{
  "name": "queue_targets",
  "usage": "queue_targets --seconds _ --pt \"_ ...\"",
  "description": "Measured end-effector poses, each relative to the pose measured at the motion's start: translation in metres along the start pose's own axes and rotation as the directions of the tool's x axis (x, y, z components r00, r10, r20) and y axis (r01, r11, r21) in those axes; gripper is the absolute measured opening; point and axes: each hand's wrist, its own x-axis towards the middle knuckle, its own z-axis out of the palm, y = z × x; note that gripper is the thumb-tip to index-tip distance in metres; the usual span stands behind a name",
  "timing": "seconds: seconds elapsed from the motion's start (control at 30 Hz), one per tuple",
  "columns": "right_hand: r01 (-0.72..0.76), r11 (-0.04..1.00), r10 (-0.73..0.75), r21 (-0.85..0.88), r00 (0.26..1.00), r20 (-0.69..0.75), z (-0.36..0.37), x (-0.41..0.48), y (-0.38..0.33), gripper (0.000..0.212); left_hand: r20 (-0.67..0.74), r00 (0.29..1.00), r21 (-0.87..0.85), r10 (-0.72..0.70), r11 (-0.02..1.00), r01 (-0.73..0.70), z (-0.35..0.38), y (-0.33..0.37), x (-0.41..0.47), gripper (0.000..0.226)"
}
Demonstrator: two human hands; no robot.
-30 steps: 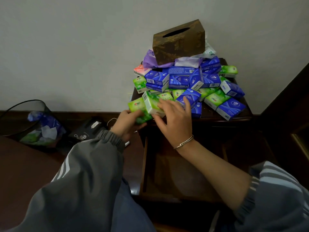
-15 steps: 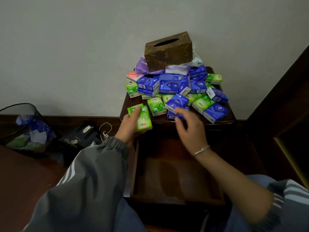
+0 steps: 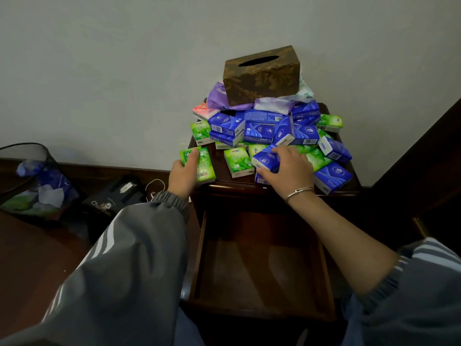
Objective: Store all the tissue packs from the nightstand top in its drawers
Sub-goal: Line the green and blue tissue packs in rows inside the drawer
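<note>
My L hand (image 3: 183, 174) is clamped on a green tissue pack (image 3: 203, 166): glossy plastic wrap, flat rectangular, thumb lying across its top, the other fingers hidden under it. That pack sits at the front-left corner of the nightstand top (image 3: 220, 172), dark polished wood w/ a rounded front edge. My R hand (image 3: 287, 171), thin metal bangle (image 3: 299, 192) at the wrist, is curled over a blue tissue pack (image 3: 265, 159), fingers draped on top and thumb pressed against its near side; the pack lies tilted at the front of the heap (image 3: 274, 128). Btwn my two hands, apart from both, another green pack (image 3: 238, 162) lies flat. The heap is mostly shiny blue and green packs, jumbled at all angles, w/ a pink pack (image 3: 204, 111) and a soft crinkly purple pack (image 3: 222, 98) at the back left. On top of it all sits a brown tissue box (image 3: 262, 73), hard-sided, mottled leaf pattern, oval slot in the lid. Below the top, the drawer (image 3: 259, 270) stands pulled out toward me, a shallow dark wood tray w/ straight walls, right under my R forearm. Left on the floor: black mesh wastebasket (image 3: 32, 181) w/ crumpled wrappers inside, a black box (image 3: 112, 201), a white cable (image 3: 156, 186). My L sleeve (image 3: 124, 258) is grey, smooth fabric, elastic cuff.
</note>
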Motion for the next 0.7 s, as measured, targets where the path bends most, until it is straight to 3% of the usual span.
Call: queue_targets --seconds 0.13,0.27,0.37,0.53,0.7 --pt "-0.011 0.944 0.08 0.328 0.977 -0.197 -0.015 0.001 0.013 0.061 -0.019 0.999 0.01 0.027 1.0 -0.026 0.001 -0.008 0.002 0.06" --pt "-0.07 0.864 0.098 0.499 0.995 -0.029 -0.036 0.007 0.036 0.06 0.004 1.0 -0.013 0.026 1.0 -0.026 -0.001 -0.01 0.006 0.064" --pt "-0.045 0.912 0.026 0.408 0.998 0.05 -0.041 0.004 0.038 0.063 0.015 1.0 -0.027 0.02 0.999 -0.02 -0.001 -0.01 0.007 0.061" --pt "-0.014 1.0 0.016 0.02 0.992 -0.122 -0.026 -0.006 0.011 0.069 0.023 0.999 -0.025 0.023 0.999 -0.022 -0.001 -0.01 0.007 0.06" --pt "-0.099 0.968 0.114 -0.23 0.992 0.054 -0.004 -0.016 -0.002 0.092 0.054 0.998 -0.014 0.014 1.0 -0.013 -0.005 -0.006 0.004 0.069"
